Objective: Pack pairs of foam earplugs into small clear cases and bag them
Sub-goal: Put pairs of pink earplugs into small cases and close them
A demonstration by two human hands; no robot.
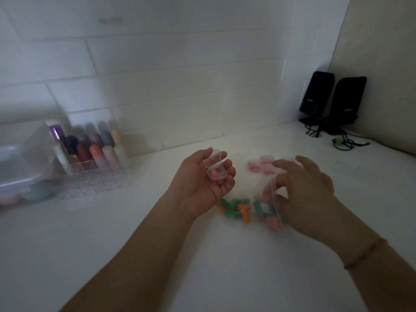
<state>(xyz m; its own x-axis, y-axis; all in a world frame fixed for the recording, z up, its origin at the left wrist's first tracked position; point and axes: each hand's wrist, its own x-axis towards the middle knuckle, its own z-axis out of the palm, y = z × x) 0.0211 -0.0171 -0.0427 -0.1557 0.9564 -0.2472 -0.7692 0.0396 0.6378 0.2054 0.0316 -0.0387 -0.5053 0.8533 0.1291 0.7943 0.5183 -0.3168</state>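
Observation:
My left hand (202, 185) lies palm up and holds a small clear case (215, 165) with its lid raised; a pink earplug sits inside it. My right hand (308, 192) is blurred and reaches palm down into a clear plastic bag (267, 199), fingers curled at its opening. Loose green and orange earplugs (236, 208) lie on the white counter between and below my hands, some inside the bag. Several clear cases with pink earplugs (262, 165) sit just beyond my right hand.
A clear organiser with coloured tubes (94, 154) and a clear lidded box (20, 161) stand at the left by the tiled wall. Two black speakers (333, 102) with cables stand in the back right corner.

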